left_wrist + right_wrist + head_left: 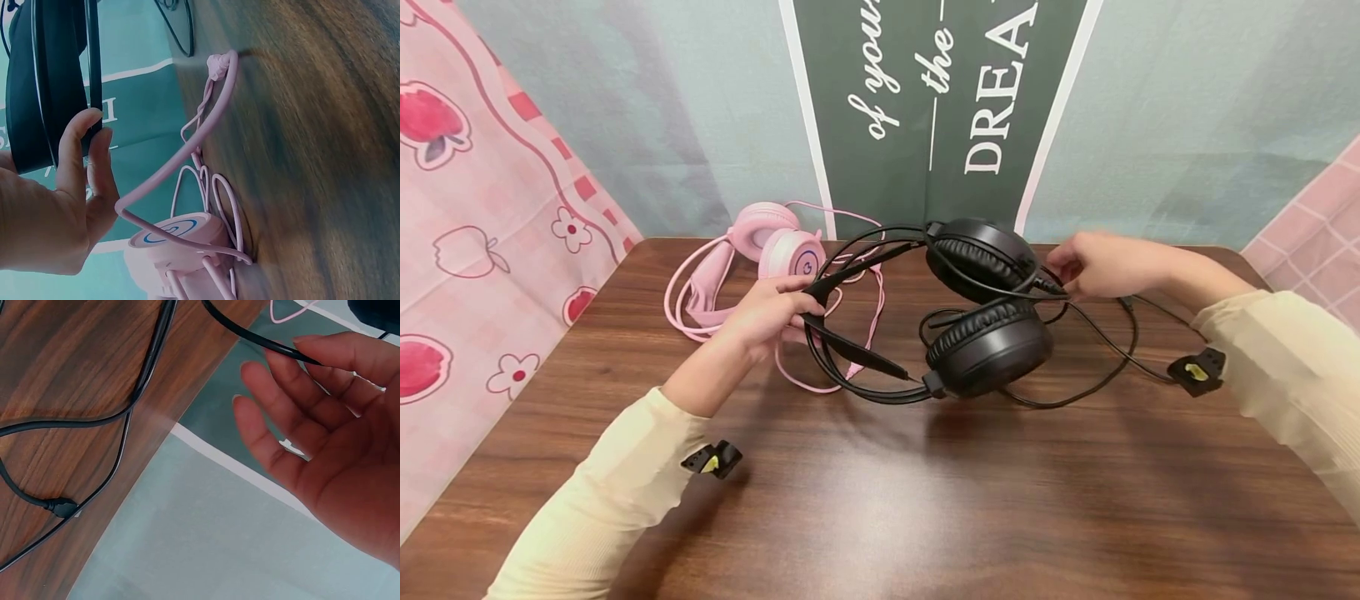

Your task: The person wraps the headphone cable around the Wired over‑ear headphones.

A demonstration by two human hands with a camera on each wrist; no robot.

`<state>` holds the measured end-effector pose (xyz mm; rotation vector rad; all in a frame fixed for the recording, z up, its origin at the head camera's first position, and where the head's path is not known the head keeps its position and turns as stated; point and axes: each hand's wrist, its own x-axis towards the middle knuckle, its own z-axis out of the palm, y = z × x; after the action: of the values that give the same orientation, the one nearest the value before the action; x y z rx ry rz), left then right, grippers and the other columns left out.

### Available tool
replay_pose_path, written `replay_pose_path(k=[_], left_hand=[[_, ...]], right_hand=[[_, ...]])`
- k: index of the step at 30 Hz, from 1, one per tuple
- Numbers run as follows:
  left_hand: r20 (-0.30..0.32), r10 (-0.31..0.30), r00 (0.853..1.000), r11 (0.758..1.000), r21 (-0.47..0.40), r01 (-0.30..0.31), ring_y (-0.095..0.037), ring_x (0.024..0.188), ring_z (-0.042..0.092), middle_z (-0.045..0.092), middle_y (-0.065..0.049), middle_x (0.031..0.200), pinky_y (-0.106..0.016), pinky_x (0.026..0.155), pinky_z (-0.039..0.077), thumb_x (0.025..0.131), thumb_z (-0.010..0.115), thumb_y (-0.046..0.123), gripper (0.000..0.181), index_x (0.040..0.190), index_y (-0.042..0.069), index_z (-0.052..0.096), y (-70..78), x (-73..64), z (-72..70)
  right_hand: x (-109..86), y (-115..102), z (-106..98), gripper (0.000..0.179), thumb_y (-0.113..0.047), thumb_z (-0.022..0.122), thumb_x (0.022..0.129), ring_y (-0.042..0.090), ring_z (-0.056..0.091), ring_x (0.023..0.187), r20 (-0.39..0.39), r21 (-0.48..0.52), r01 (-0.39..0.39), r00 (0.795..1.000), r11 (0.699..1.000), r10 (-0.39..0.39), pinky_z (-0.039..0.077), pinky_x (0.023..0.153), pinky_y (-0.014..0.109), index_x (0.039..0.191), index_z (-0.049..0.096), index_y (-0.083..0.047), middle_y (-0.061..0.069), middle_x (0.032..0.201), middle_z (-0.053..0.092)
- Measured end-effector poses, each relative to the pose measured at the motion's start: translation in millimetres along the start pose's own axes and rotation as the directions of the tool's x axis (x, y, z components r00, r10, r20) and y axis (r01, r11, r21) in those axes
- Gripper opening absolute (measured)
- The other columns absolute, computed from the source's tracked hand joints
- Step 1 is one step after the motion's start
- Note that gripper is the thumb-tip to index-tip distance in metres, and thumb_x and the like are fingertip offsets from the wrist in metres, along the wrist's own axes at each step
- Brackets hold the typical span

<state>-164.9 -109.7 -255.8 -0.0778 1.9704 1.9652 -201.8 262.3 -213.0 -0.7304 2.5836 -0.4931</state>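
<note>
A black over-ear headset (992, 354) is held above the table, its padded ear cups toward the right. My left hand (765, 317) grips its headband (857, 354) at the left end; in the left wrist view, the thumb and fingers of that hand (62, 212) pinch the band's edge. Beside the right ear-cup end, my right hand (1093, 265) pinches a black cable (256, 339) between thumb and index finger, as the right wrist view shows, with the other fingers of this hand (325, 425) loosely bent. Behind my left hand lies a pink headset (790, 254).
Pink cord (878, 308) loops over the wooden table (880, 500) beneath the black headset. More black cable (1105, 379) trails rightward, and a USB plug (61, 507) lies on the wood. A cloth backdrop with white lettering (992, 100) hangs at the table's far edge.
</note>
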Motion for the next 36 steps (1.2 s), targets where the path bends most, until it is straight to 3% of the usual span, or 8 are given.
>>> replay_pose_path(k=[9,16,19,28,33,36], left_hand=[[-0.042,-0.027,0.999,0.994,-0.104,0.022,-0.008,0.051,0.059,0.056,-0.003,0.069,-0.026,0.052,0.056,0.08,0.046,-0.011,0.053,0.132,-0.007,0.036,0.2,-0.1,-6.5],[-0.062,-0.023,0.998,0.99,-0.142,0.014,-0.007,0.049,0.056,0.057,-0.001,0.07,-0.022,0.05,0.055,0.08,0.045,-0.011,0.03,0.109,-0.003,0.047,-1.6,0.7,-10.2],[-0.07,-0.025,0.997,0.988,-0.151,0.015,-0.008,0.051,0.057,0.057,-0.001,0.069,-0.023,0.051,0.055,0.08,0.045,-0.011,0.024,0.101,0.0,0.048,-2.0,0.8,-11.8],[-0.096,-0.031,0.995,0.984,-0.177,0.013,-0.01,0.054,0.059,0.058,-0.003,0.068,-0.024,0.052,0.056,0.081,0.045,-0.011,0.019,0.098,-0.001,0.049,-2.5,2.2,-15.3],[-0.088,-0.032,0.996,0.975,-0.22,0.012,-0.012,0.056,0.06,0.057,-0.004,0.068,-0.026,0.054,0.056,0.082,0.042,-0.012,0.022,0.101,-0.001,0.047,-3.4,3.3,-14.7],[-0.083,-0.029,0.996,0.97,-0.244,0.008,-0.012,0.057,0.06,0.057,-0.004,0.069,-0.027,0.055,0.056,0.083,0.041,-0.012,0.022,0.1,0.0,0.047,-4.3,4.1,-14.5]], right_hand=[[-1.2,3.2,3.4,0.014,0.007,0.053,0.08,0.011,0.053,0.061,0.005,0.075,0.034,0.999,0.997,-0.035,0.036,0.05,0.02,0.075,0.048,-0.005,0.003,0.071,0.059],[-3.1,4.9,5.1,0.017,0.008,0.054,0.078,0.008,0.036,0.053,-0.036,0.047,0.033,0.999,0.998,-0.031,0.033,0.048,0.019,0.073,0.048,-0.007,0.0,0.061,0.041],[-3.9,6.0,5.8,0.017,0.006,0.055,0.08,0.008,0.036,0.052,-0.043,0.046,0.034,0.999,0.998,-0.032,0.032,0.047,0.02,0.071,0.048,-0.007,-0.001,0.06,0.04],[-3.9,9.0,6.8,0.013,0.004,0.052,0.083,0.013,0.06,0.067,-0.028,0.118,0.065,0.998,0.991,-0.062,0.039,0.049,0.022,0.073,0.048,-0.003,0.003,0.071,0.06],[-4.3,7.9,7.6,0.011,0.007,0.052,0.081,0.018,0.06,0.071,-0.039,0.19,0.051,0.998,0.98,-0.045,0.051,0.06,0.027,0.077,0.047,-0.001,0.009,0.074,0.059],[-4.2,7.1,7.5,0.01,0.009,0.052,0.078,0.019,0.057,0.069,-0.053,0.193,0.034,0.998,0.981,-0.025,0.051,0.06,0.027,0.08,0.049,-0.001,0.009,0.073,0.057]])
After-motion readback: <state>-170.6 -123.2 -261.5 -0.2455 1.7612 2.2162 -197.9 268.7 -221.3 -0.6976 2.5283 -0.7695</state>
